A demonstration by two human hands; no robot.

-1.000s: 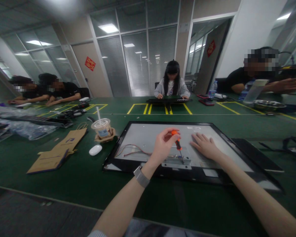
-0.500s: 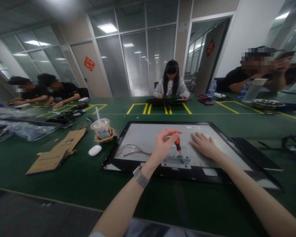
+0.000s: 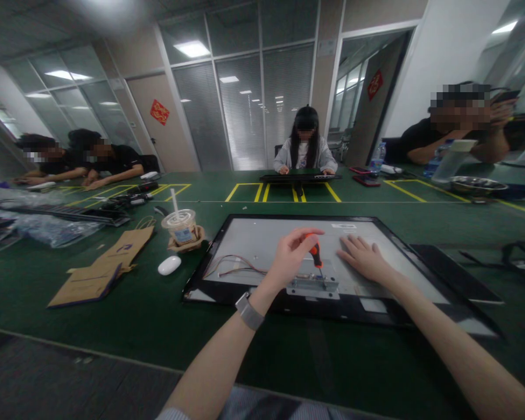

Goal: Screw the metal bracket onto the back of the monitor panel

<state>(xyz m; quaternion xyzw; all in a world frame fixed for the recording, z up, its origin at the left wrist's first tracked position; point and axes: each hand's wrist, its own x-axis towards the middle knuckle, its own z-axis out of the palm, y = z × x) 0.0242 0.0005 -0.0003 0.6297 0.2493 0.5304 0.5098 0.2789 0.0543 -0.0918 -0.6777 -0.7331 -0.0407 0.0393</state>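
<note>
My left hand grips the handle of an orange and black screwdriver from above, its index finger stretched over the top. The screwdriver's shaft points down to a small metal bracket on the back of a black-framed display panel. Whether the tip sits in a screw is too small to tell. With fingers spread, my right hand lies flat on the panel's grey back, right of the screwdriver. A bundle of thin wires runs leftward from the bracket.
Left of the panel are a drink cup with a straw, a white oval case and a brown paper bag. A dark flat slab lies to the right. Several people sit across the green table, one with another panel.
Both hands keep almost the same position, and the screwdriver stays upright on the bracket. The view has shifted very slightly.
</note>
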